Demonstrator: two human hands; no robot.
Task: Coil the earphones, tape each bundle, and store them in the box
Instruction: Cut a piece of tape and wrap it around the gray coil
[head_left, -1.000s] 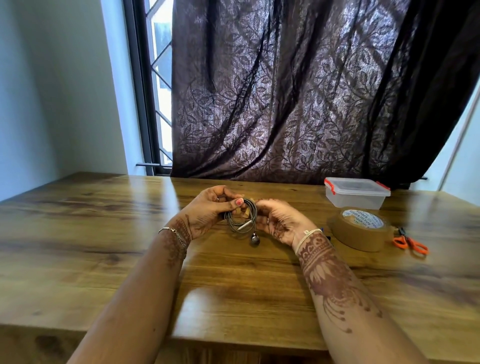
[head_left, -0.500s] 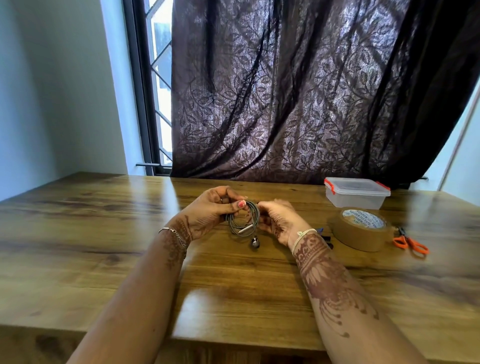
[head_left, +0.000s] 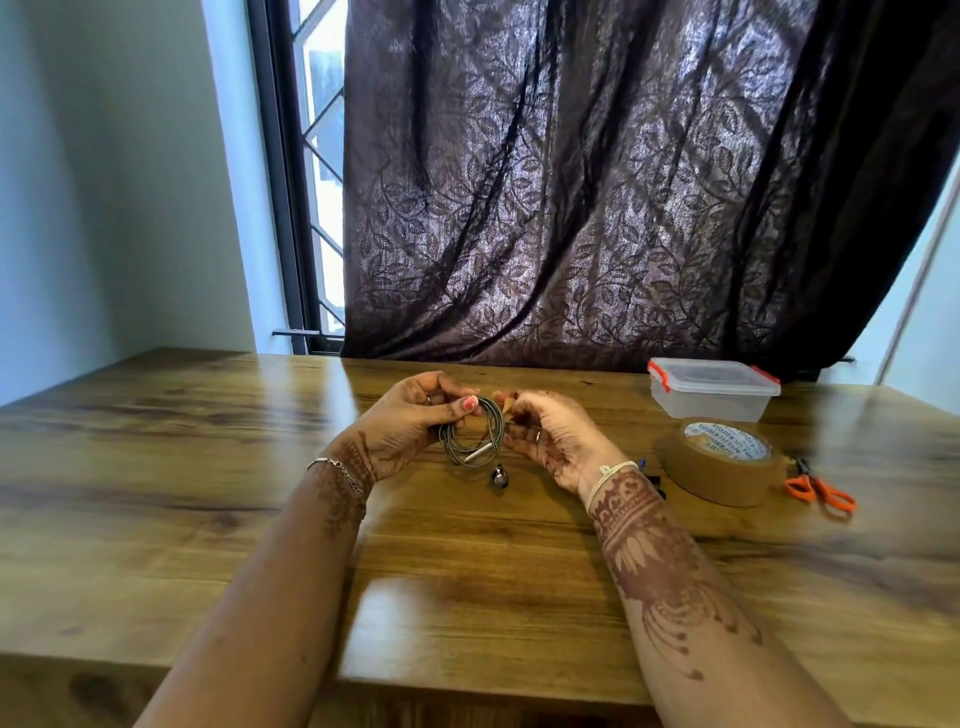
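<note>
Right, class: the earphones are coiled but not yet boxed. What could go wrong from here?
Mainly the left hand pinches the coil, so loops might spring loose. One earbud dangles below it and may escape the tan strip, likely tape, pinched in the right hand.

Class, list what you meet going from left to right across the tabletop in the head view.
left hand → coiled earphones → right hand → tape roll → scissors. The box is left out because it overlaps the tape roll.

Henna-patterned forearms (head_left: 660, 566), silver chain bracelet (head_left: 337, 470), pale thread wristband (head_left: 610, 470), red-polished thumbnail (head_left: 470, 401).
</note>
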